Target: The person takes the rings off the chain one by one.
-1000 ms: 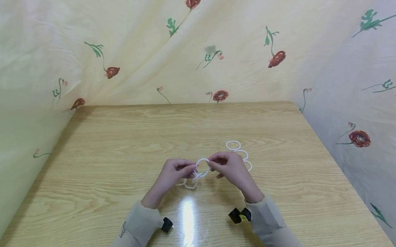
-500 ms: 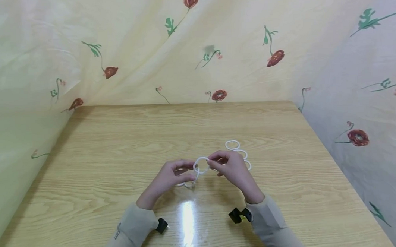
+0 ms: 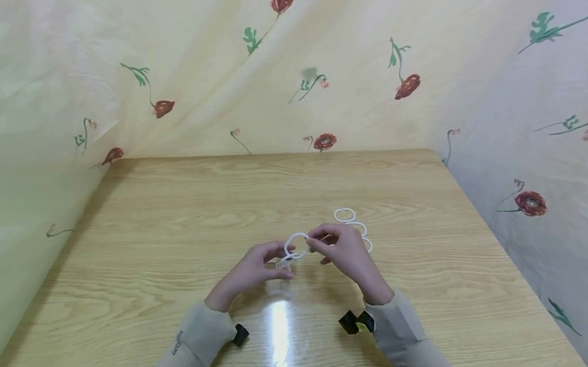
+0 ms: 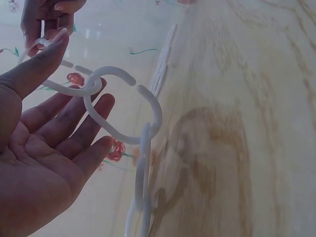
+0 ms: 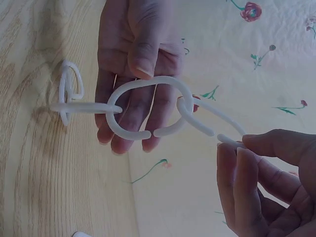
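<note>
My right hand point(image 3: 341, 246) pinches a white plastic chain link point(image 5: 222, 116) between thumb and fingertips, above the table. Another C-shaped link point(image 4: 157, 108), with a narrow gap in its side, hangs hooked through it. Further white links point(image 4: 139, 182) dangle below, down toward the table. Around this chain my left hand point(image 3: 252, 269) lies spread, palm toward it, with thumb and fingers apart. In the right wrist view, the left fingers sit behind the second link; whether they touch it, I cannot tell.
Several loose white links point(image 3: 345, 221) lie in a row on the wooden table point(image 3: 215, 198), just beyond my right hand and partly hidden by it. A flowered cloth point(image 3: 193, 72) hangs behind the table and along both sides.
My left hand has let go of the links it was pinching, and its fingers have spread apart. The right hand still holds its link, which has shifted slightly left.
</note>
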